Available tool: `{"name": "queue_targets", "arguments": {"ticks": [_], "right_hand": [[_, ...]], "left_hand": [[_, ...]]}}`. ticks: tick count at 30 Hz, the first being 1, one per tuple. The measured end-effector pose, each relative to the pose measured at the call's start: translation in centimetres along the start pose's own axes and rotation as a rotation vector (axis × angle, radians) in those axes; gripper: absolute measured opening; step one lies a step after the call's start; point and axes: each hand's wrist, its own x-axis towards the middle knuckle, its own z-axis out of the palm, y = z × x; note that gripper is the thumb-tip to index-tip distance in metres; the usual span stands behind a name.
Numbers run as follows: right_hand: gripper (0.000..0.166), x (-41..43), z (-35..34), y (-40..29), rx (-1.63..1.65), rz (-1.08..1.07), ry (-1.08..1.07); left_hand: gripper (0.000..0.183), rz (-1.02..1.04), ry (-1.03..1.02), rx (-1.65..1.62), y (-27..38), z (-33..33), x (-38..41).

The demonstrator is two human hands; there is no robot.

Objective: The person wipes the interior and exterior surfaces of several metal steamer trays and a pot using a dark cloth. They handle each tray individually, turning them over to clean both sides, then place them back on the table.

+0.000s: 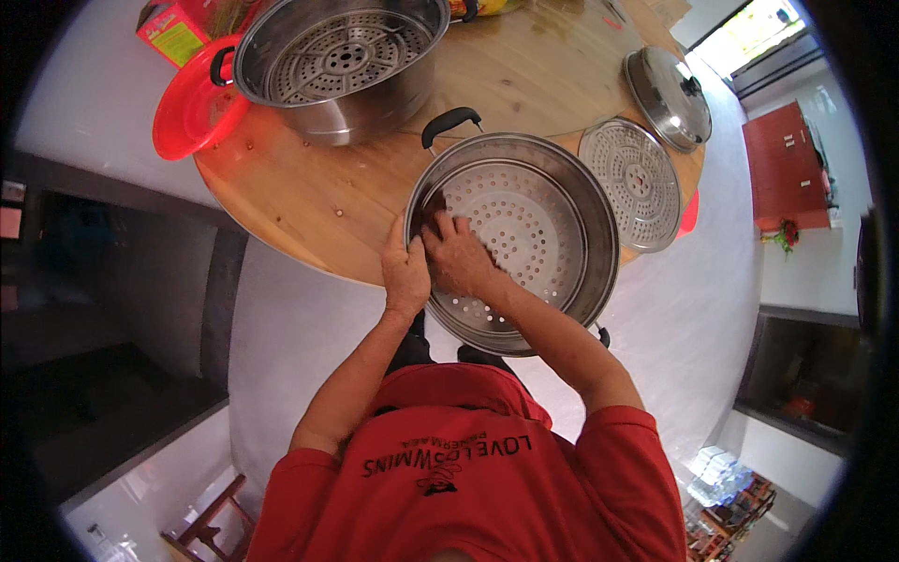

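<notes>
A stainless-steel steamer tier point(523, 211) with a perforated bottom is in front of me, partly over the table's near edge. My left hand point(406, 270) grips its left rim, thumb towards the inside. Inside the steamer, my right hand point(456, 256) reaches down against the left inner wall with its fingers bent. Whether anything lies under those fingers is hidden. One black handle point(453, 125) sticks out at the far side of the rim, and another point(604, 336) shows at the near right.
On the round wooden table point(316, 211) stands a steel pot point(351, 112) holding a perforated plate. A red plastic basin point(186, 119) is beside it. To the right are a loose steamer plate point(632, 184) and a domed lid point(667, 98). A red box point(172, 31) sits at the far left.
</notes>
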Motion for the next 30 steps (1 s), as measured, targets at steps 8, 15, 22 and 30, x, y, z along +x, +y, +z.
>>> {"name": "queue_targets", "arguments": {"ticks": [8,15,22,30], "right_hand": [[0.041,0.6,-1.6,-0.5,1.45,0.255,0.007],[0.032,5.5,-6.1,4.1,1.81,0.421,0.696],[0.038,7.3,-5.1,6.0,1.302,0.659,1.152],[0.035,1.6,-4.1,-4.9,1.348,0.457,0.435]], "left_hand": [[0.044,-0.059,-0.066,-0.196,0.4,0.0,-0.1],[0.044,-0.039,-0.071,-0.057,1.0,-0.4,0.0],[0.043,-0.08,-0.089,-0.083,1.0,-0.3,0.1],[0.054,-0.241,-0.039,-0.177,1.0,-0.5,-0.3]]}}
